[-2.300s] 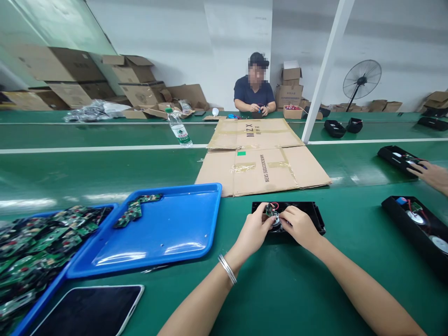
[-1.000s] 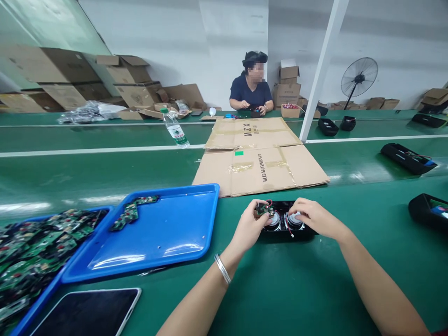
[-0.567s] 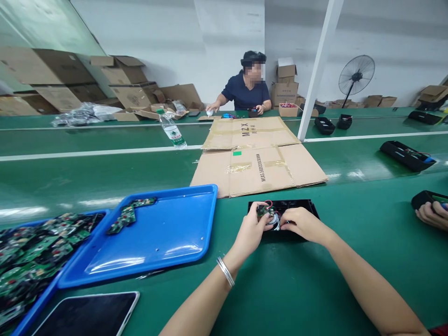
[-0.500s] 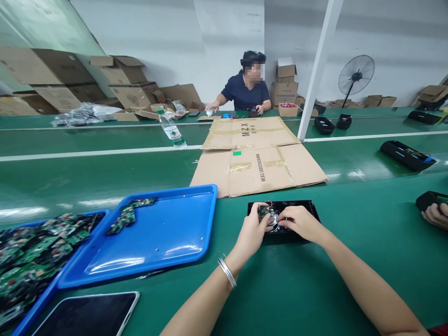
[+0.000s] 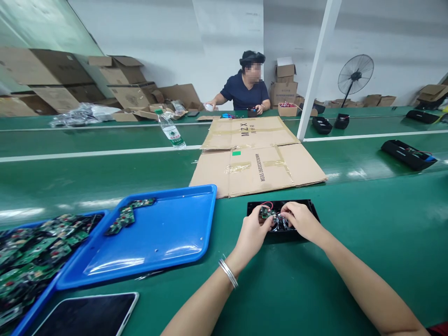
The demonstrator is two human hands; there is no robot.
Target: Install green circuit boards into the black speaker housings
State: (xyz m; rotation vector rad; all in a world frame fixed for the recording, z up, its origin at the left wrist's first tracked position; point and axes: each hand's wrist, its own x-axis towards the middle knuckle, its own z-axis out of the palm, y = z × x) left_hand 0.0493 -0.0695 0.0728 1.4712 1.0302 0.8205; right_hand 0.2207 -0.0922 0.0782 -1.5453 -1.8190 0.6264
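A black open housing [image 5: 310,206] lies on the green bench in front of me, with a red wire [image 5: 268,203] at its far side. Between the thumb and fingers of my left hand [image 5: 252,232] is a small green circuit board [image 5: 266,213], held over the housing's left part. My right hand [image 5: 301,221] is closed in a pinch beside the board's right end. Whatever its fingertips hold is too small to name; thin wires show close by. Round shiny parts [image 5: 276,225] are partly visible inside the housing beneath my fingers.
To the left are a blue tray [image 5: 150,266] with a few circuit boards and another heaped with boards [image 5: 38,252]. A tablet-like device [image 5: 87,315] lies nearer. Flattened cardboard [image 5: 245,182], a water bottle [image 5: 171,130] and a co-worker [image 5: 247,91] are beyond; a black housing [image 5: 408,155] sits right.
My right hand has shifted slightly, its fingertips now raised by the board. My left hand keeps the board. Another person's hand and a black housing have left the right edge of view.
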